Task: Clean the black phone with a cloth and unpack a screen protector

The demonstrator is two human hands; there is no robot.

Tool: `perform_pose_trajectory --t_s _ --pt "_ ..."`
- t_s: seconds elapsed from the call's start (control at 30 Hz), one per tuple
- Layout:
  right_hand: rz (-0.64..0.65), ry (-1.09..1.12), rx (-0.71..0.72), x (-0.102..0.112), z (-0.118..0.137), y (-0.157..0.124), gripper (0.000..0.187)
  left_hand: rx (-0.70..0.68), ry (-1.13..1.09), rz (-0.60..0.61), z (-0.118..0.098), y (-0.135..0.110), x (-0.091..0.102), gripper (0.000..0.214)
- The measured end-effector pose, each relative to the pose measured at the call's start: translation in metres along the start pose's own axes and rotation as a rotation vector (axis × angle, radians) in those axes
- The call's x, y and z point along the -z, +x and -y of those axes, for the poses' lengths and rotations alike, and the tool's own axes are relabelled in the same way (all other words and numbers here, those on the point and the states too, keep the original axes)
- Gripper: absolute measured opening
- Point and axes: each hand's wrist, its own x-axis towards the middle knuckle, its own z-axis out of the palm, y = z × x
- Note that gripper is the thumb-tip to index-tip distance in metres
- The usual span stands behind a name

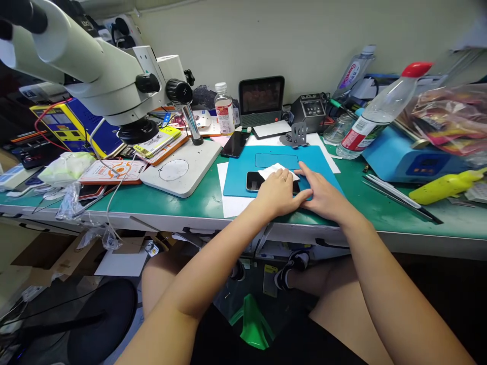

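A smartphone (252, 181) with a dark screen and light rim lies flat on a blue mat (238, 170). Over its middle is a white tissue (277, 168), crumpled, with my left hand (279, 192) closed on it and pressing it against the screen. My right hand (323, 195) is at the phone's right end, its thumb and index finger bracketing that end. Both hands cover much of the phone's right half. Their thumbs come close together near the mat's front edge.
A microscope (114, 76) towers at the left on its pale base (182, 175). A second dark phone (235, 145) lies behind the mat. Tilted at the right is a red-capped bottle (380, 119), near a yellow squeeze bottle (443, 187) and tweezers-like tools (403, 197).
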Motion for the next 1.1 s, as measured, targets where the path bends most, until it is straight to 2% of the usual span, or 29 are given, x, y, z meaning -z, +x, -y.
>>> perform_pose_trajectory --t_s 0.1,0.27,0.4,0.53,0.7,0.8,0.97,1.1 --pt "-0.009 0.018 -0.014 -0.001 -0.003 0.0 0.098 0.018 -0.001 -0.007 -0.01 0.008 -0.005 0.065" --pt "-0.01 0.017 0.001 -0.002 -0.005 0.001 0.098 -0.002 0.02 -0.008 -0.013 0.007 -0.008 0.059" --pt "0.006 0.009 0.001 0.0 0.0 -0.001 0.099 -0.09 0.007 -0.013 -0.012 -0.016 -0.004 0.056" --pt "0.01 0.024 0.0 0.003 0.005 -0.002 0.1 -0.186 -0.025 -0.007 -0.011 -0.043 -0.002 0.071" --pt "0.015 0.032 0.01 0.002 0.004 -0.002 0.098 -0.161 -0.012 -0.002 -0.012 -0.051 -0.003 0.079" --pt "0.014 0.028 -0.018 0.002 0.005 -0.002 0.104 -0.135 -0.006 0.01 0.003 -0.057 0.003 0.076" --pt "0.027 0.047 -0.056 0.004 0.009 -0.005 0.113 0.028 0.018 0.024 0.048 -0.09 0.018 0.068" --pt "0.021 0.045 -0.058 0.005 0.009 -0.005 0.111 0.056 0.039 0.026 0.057 -0.102 0.016 0.069"
